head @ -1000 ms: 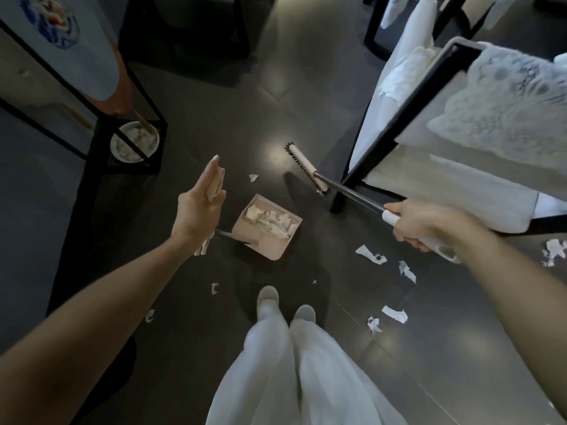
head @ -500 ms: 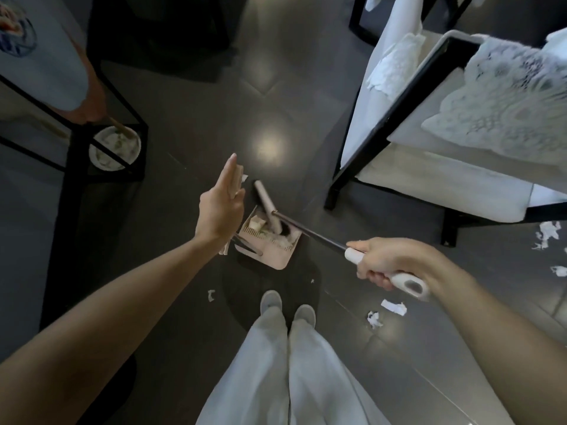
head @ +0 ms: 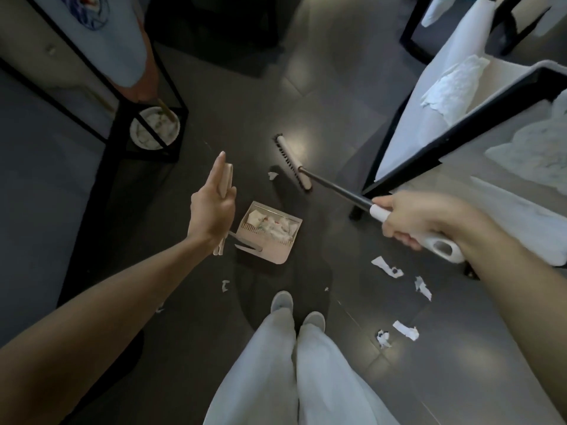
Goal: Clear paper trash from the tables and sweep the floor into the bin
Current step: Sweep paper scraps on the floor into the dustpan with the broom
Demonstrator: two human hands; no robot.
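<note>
I'm pinching the handle of the pink plastic dustpan (head: pixel 285 256) with my left hand (head: pixel 211 210), seating it flat. Right hand (head: pixel 411 219) is gripping the black-shafted broom (head: pixel 293 162), bristles just beside a white paper scrap (head: pixel 272 175) for sweeping in.

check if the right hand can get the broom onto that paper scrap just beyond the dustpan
Probably yes: the right hand grips the broom handle, the broom head is just beside the paper scrap, and only bare floor lies between them.

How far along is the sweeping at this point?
Partly done: the dustpan already holds paper. In hand: left hand holds its handle, right hand the broom, near one scrap. Left: scraps by the feet, then emptying into the bin.
</note>
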